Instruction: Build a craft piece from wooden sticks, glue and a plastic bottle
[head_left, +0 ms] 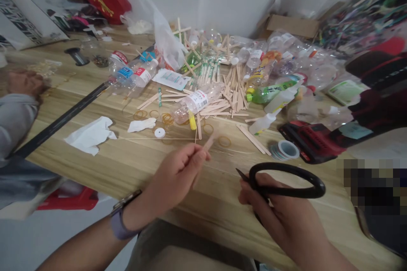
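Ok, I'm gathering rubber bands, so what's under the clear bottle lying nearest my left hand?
Rubber bands show by the left end of the clear bottle, and wooden sticks to its right. Whatever lies directly beneath it is covered.

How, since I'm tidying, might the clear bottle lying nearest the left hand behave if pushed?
The bottle looks empty, so probably light. Being round, it could roll, though adjoining sticks may check it. Seemingly thin, it could dent.
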Motion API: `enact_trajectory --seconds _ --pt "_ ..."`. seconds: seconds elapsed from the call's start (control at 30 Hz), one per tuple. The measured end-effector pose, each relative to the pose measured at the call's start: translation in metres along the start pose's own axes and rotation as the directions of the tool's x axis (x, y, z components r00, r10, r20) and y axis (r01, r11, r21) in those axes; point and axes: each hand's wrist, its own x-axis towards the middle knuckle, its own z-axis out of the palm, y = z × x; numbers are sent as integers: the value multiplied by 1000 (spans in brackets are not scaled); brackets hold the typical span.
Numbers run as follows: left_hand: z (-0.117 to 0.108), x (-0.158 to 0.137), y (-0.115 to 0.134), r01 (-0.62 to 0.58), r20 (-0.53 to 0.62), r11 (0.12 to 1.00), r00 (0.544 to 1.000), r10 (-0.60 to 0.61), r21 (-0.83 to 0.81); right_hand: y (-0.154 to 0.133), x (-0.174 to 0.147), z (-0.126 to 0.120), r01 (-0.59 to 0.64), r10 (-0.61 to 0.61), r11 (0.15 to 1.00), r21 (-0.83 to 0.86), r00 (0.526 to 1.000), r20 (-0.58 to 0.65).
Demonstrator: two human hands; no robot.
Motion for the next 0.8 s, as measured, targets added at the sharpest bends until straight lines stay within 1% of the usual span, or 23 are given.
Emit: enact_trajectory --seconds 0.03,0.07,0.1,0.13,0.17,0.2,0.23,0.27,0.3,0.37,0.47,0.53,0.6,0.67,0.7,0.73,0.8 --pt "4 -2 1 35 72 992 997 -27 -120 1 1 2 21 -21 1000 -16 999 -36" --pt "9 -4 1 89 144 961 988 -52 -262 3 0 4 50 -52 998 -39 997 -60" --pt "14 -7 0 167 235 891 970 -71 -423 4 0 7 92 -97 993 -71 992 -81" --pt "19 -9 0 269 337 775 938 -77 -572 6 -1 9 141 -153 983 -113 983 -103" --pt "23 -11 -1 373 435 628 899 -61 -683 8 -3 12 193 -213 968 -162 970 -117" --pt "26 -13 -2 463 513 478 858 -30 -746 10 -4 14 241 -269 947 -212 956 -116" --pt "29 -14 -2 531 568 351 823 3 -771 12 -5 16 282 -315 925 -256 944 -99" --pt "30 -16 -2 575 603 265 797 31 -774 13 -5 17 316 -352 902 -294 933 -79" --pt "32 -17 -2 596 618 213 784 54 -774 13 -5 18 340 -379 882 -325 924 -61" --pt "34 -19 -2 610 629 178 773 80 -772 14 -4 18 378 -421 852 -362 906 -43" --pt "36 -21 -1 622 642 181 762 81 -761 14 -2 16 414 -463 824 -387 885 -40" --pt "37 -23 0 630 649 189 758 61 -754 14 -1 14 431 -480 811 -396 877 -27" --pt "38 -23 1 660 680 209 732 36 -721 15 -1 11 447 -495 797 -406 869 -15" --pt "38 -24 2 704 727 238 687 15 -670 15 -1 8 460 -508 786 -414 861 -7" --pt "38 -25 2 717 741 248 672 1 -651 15 -1 7 466 -513 781 -415 858 -4" --pt "38 -26 2 722 744 256 668 -14 -643 16 -1 6 470 -518 778 -416 856 -1" --pt "38 -27 1 710 724 267 687 -60 -652 16 -1 5 474 -522 775 -418 853 0"
